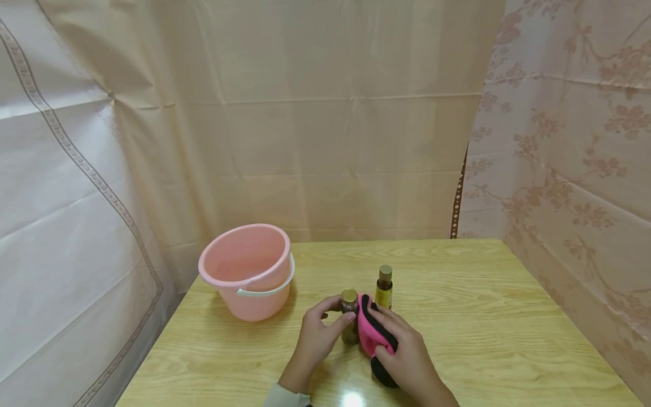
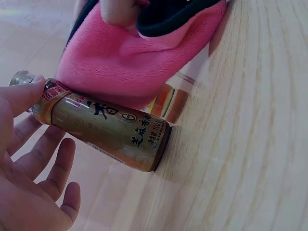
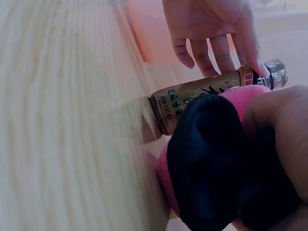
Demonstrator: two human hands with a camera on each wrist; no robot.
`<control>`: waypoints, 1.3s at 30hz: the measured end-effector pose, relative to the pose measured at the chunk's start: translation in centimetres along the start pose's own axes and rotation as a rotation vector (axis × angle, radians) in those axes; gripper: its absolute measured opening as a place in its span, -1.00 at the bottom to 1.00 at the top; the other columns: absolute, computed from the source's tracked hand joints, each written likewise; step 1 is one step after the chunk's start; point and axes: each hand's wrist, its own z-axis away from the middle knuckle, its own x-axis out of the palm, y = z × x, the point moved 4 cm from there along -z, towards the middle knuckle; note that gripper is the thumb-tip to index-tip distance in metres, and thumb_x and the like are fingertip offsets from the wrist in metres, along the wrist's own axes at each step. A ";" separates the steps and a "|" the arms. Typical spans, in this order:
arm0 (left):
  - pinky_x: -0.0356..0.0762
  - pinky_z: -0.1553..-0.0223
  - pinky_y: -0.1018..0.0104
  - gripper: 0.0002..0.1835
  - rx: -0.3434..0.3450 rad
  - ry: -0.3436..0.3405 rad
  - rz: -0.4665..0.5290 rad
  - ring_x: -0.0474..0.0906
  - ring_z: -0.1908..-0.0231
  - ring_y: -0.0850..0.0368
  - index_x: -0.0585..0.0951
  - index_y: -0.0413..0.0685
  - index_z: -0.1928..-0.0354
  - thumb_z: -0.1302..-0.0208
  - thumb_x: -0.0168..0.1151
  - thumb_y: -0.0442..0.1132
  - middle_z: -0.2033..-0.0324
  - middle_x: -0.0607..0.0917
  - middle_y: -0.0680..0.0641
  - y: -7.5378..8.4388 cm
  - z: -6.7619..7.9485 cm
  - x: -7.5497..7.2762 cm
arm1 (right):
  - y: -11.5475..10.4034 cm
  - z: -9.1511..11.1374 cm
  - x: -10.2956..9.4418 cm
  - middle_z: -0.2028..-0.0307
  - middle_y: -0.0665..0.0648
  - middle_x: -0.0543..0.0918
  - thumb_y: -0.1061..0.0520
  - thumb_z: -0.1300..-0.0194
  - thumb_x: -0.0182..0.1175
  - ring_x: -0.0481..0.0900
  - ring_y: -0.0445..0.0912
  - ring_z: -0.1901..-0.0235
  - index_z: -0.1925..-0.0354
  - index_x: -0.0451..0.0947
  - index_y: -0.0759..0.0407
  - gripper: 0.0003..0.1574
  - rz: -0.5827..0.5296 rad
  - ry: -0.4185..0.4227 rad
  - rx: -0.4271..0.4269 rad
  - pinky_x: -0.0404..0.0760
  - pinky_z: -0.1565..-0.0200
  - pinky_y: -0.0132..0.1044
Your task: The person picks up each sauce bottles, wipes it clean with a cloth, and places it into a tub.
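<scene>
A small brown glass bottle of sesame oil (image 1: 350, 334) with a gold cap stands upright at the tabletop. My left hand (image 1: 315, 336) pinches it near the neck between thumb and fingers; in the left wrist view the bottle's gold label (image 2: 113, 120) shows, and the other fingers spread loosely. Bunched in my right hand (image 1: 414, 357) is a pink and black plush cloth (image 1: 370, 333), its pink side lying against the bottle. Its black part (image 3: 207, 159) covers much of the right wrist view. Just behind the cloth stands a second dark bottle (image 1: 384, 293) with a yellow label, partly hidden.
A pink bucket (image 1: 254, 302) with a white handle (image 1: 269, 291) stands at the left of the wooden table (image 1: 488, 316). Beige curtains (image 1: 325, 135) hang behind the table, with a floral one (image 1: 574, 147) on the right.
</scene>
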 end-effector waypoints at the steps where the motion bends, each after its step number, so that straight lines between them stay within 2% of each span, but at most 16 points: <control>1: 0.43 -0.19 -0.16 -0.58 0.000 0.000 0.002 0.64 -0.04 0.16 0.73 0.23 -0.11 -0.23 0.50 0.09 0.05 0.78 0.19 0.0 0.0 0.0 | 0.0 0.0 0.1 -0.41 -0.03 0.51 0.44 0.06 0.37 0.53 0.05 -0.33 -0.37 0.52 -0.36 0.09 0.011 -0.008 0.000 0.66 -0.08 -0.07; 7: 0.41 -0.21 -0.21 -0.57 0.013 -0.004 0.007 0.64 -0.05 0.15 0.71 0.22 -0.13 -0.24 0.49 0.09 0.04 0.77 0.16 0.0 0.1 0.1 | 0.2 0.0 0.4 -0.39 -0.05 0.52 0.44 0.05 0.37 0.51 0.06 -0.35 -0.36 0.52 -0.38 0.09 0.029 -0.051 0.045 0.60 -0.19 0.07; 11: 0.38 -0.16 -0.16 -0.56 0.012 0.001 -0.001 0.64 -0.05 0.16 0.66 0.24 -0.14 -0.24 0.49 0.08 0.03 0.77 0.16 0.0 0.1 0.1 | 0.5 0.1 0.5 -0.39 -0.04 0.52 0.44 0.04 0.36 0.49 0.06 -0.36 -0.34 0.52 -0.44 0.09 0.035 -0.071 0.094 0.58 -0.22 0.08; 22: 0.38 -0.13 -0.15 -0.63 0.002 -0.003 0.009 0.64 -0.06 0.16 0.65 0.31 -0.06 -0.25 0.47 0.10 0.06 0.75 0.19 0.0 0.0 0.0 | 0.7 0.0 0.6 -0.38 -0.04 0.52 0.43 -0.01 0.34 0.48 0.08 -0.37 -0.34 0.51 -0.46 0.07 0.053 -0.111 0.123 0.56 -0.24 0.12; 32: 0.41 -0.15 -0.18 -0.64 0.006 -0.007 0.013 0.64 -0.06 0.15 0.67 0.29 -0.08 -0.28 0.46 0.08 0.04 0.75 0.16 0.1 0.0 0.1 | 0.6 0.0 0.6 -0.35 -0.04 0.55 0.44 0.00 0.36 0.51 0.06 -0.35 -0.30 0.56 -0.45 0.03 0.014 -0.066 0.128 0.56 -0.25 0.10; 39: 0.39 -0.15 -0.16 -0.64 0.000 -0.006 0.007 0.63 -0.07 0.10 0.69 0.24 -0.08 -0.28 0.46 0.05 0.04 0.76 0.12 0.1 0.1 0.2 | 0.1 -0.1 0.3 -0.37 -0.02 0.55 0.45 0.01 0.38 0.52 0.04 -0.34 -0.29 0.59 -0.36 0.00 -0.046 -0.021 0.085 0.56 -0.24 0.06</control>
